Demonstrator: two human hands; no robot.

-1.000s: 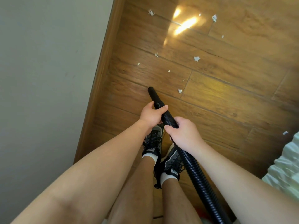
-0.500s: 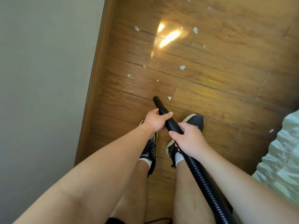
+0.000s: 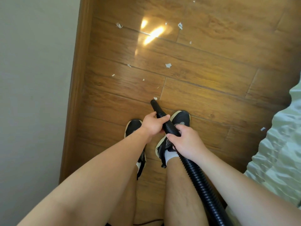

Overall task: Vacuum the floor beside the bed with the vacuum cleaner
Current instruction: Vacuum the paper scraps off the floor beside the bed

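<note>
Left hand point(image 3: 152, 123) wrapped round hose point(image 3: 202, 191) near its tip point(image 3: 154, 103); right hand point(image 3: 187, 142) clasps hose just behind. Tip low over floor point(image 3: 211, 95), beside scrap point(image 3: 155, 98). Bed point(image 3: 276, 152) right of hose. Hose likely light, ribbed, bendy: hold near tip.

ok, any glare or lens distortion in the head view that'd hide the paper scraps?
Head view: a glare patch washes out the floor grain at upper centre. The wide-angle lens slightly bows the skirting board. The scrap at the tip of the hose reads sharp.
</note>
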